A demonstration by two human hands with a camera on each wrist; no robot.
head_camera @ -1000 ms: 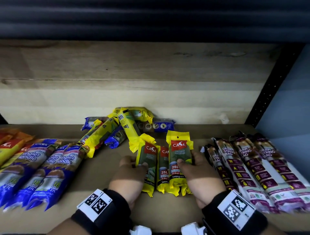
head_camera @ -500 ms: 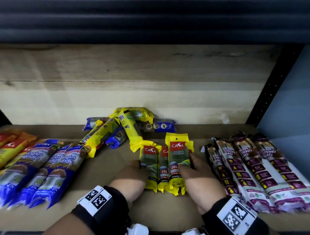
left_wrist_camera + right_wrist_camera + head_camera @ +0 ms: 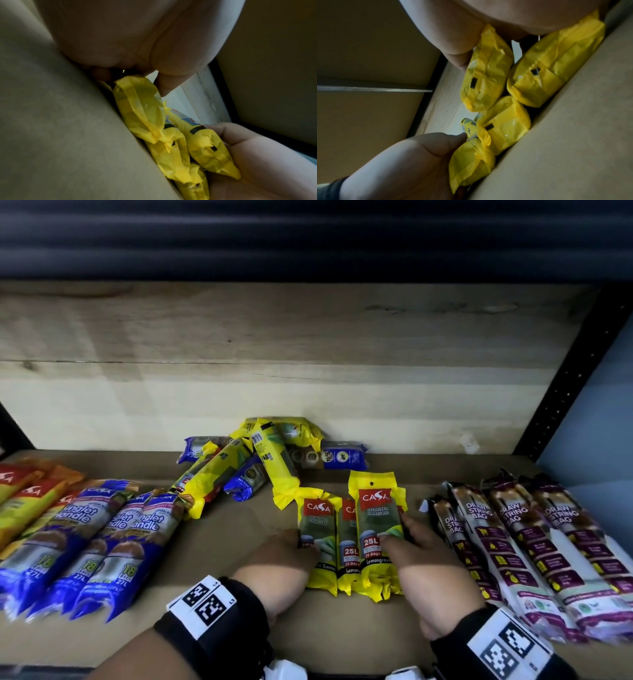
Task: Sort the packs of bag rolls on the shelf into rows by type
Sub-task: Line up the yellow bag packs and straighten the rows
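Yellow packs: three yellow Casa packs (image 3: 349, 539) lie side by side on the shelf board (image 3: 219, 546), front centre, between the blue singlet-handle row (image 3: 102, 546) and the draw-string row (image 3: 534, 546).
Left hand: the left hand (image 3: 277, 563) is curled against the leftmost pack (image 3: 317, 537), thumb on its face, fingers along its outer side.
Right hand: the right hand (image 3: 418, 553) grips the rightmost pack (image 3: 378, 529), thumb on the front, fingers round the far side; this pack rides partly over the middle one.
Unsorted heap: a mixed heap of yellow and blue packs (image 3: 267, 460) sits against the back wall, just behind the three.
Risk, overlap: the raised right pack is likely to slide off or stay stacked if the squeeze is released unevenly; the film looks slick.
Risk, buckling: pressing inward from both sides may pop the middle pack upward, breaking the row.
Risk, neighbours: the right knuckles sit just beside the nearest draw-string pack (image 3: 455, 539); an outward move could skew that row.
Risk, heap: pushing the group backward could meet the yellow pack (image 3: 274, 463) leaning out of the heap and tumble it.
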